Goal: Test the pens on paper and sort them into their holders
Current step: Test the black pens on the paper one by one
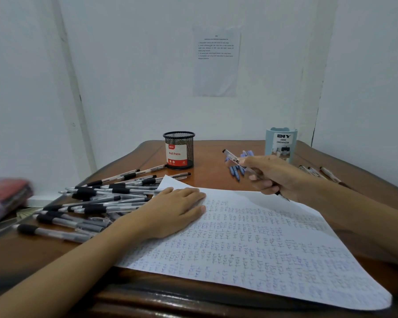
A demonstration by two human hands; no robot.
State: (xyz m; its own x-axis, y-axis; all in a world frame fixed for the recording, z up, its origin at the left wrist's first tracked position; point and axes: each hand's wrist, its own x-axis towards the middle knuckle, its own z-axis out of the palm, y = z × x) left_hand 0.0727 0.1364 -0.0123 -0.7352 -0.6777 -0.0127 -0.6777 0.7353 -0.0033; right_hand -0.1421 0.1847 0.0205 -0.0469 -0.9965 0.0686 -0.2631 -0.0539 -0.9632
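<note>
Paper covered in rows of small blue test marks lies across the near right of the bench. Our left hand rests flat on its far left part, fingers straight and close together, pressing the paper down. Our right hand is raised over the paper's far edge, its fingers curled tight around a clear pen. The pen's dark end points far and left, and its tip shows just below the hand.

Left of the paper lies a heap of black pens, with a few reaching the paper's far corner. A black mesh holder labelled "Ball Pens" stands upright at the far side. Well to its right stands a pale blue holder labelled "Desk Organizer". Between the two, just beyond our right hand, blue pens lie on the bench. More pens lie at the right, near the blue holder. We cannot tell what either holder contains. A printed sheet hangs on the far wall.
</note>
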